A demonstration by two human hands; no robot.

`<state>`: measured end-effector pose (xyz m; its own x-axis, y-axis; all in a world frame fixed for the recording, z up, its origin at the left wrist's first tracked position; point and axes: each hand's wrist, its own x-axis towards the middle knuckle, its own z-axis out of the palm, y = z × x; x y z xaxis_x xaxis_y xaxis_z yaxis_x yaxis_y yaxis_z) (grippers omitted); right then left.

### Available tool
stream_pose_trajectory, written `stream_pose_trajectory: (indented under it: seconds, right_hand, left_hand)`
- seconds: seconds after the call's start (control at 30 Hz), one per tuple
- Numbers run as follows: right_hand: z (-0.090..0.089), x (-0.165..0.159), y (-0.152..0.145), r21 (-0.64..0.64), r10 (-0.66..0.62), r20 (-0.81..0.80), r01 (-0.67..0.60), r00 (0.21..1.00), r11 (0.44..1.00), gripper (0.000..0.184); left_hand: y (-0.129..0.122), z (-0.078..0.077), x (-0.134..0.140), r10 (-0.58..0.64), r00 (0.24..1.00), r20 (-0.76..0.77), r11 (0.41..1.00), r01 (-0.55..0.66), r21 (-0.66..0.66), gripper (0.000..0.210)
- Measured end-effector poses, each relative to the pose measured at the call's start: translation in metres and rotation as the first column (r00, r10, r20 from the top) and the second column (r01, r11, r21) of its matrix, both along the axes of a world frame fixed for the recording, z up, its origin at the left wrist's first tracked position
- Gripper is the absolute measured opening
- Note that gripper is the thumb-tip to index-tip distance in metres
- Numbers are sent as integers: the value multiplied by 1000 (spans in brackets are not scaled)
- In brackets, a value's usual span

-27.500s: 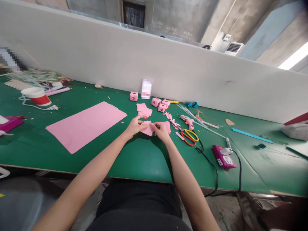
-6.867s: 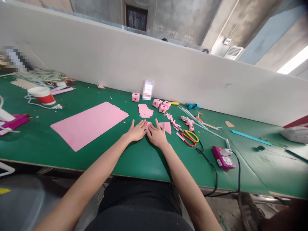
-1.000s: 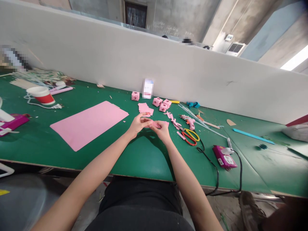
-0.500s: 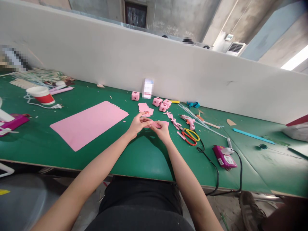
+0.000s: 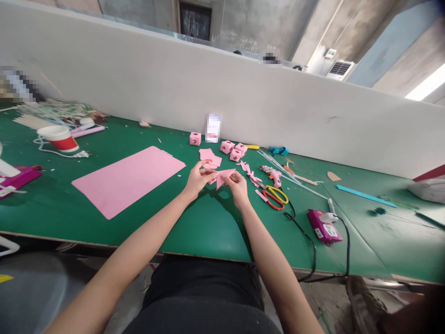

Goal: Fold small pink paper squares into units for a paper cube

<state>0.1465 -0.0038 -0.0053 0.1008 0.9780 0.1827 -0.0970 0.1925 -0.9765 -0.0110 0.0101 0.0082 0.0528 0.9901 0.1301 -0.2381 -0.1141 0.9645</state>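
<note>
Pink paper (image 5: 220,177) has turned, looking triangular now.

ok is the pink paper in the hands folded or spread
Folded, by its look: the pink paper shows a pointed triangle between the left hand and right hand.

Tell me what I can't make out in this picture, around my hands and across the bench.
All in the head view:
Pink paper in your hands: fingers of your left hand and right hand cover parts of it.
White upright panel by the partition: pixelation hides its content.
Purple box on the left: cut off by the picture's edge.
Wall writing: too small and faint to read.
</note>
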Motion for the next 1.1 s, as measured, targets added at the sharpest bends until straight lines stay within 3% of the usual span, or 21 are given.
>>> stream_pose_trajectory:
  seconds: [0.17, 0.47, 0.77, 1.1]
  right_hand:
    - [-5, -3, 2, -65, 94, 20, -92, 995, 994, 43]
    - [-7, 1, 3, -34, 75, -15, -76, 997, 997, 39]
    - [-8, 2, 5, 56, 58, 34, -60, 998, 997, 36]
    - [-7, 1, 4, 51, 38, 67, -41, 997, 998, 37]
  left_hand:
    - [1, -4, 1, 1, 1000, -28, 999, 1, 53, 70]
    - [-1, 1, 1, -9, 999, 47, 1000, 8, 20, 63]
    - [-1, 1, 0, 26, 999, -21, 998, -24, 58, 62]
    - [0, -1, 0, 35, 998, -42, 996, -32, 80, 62]
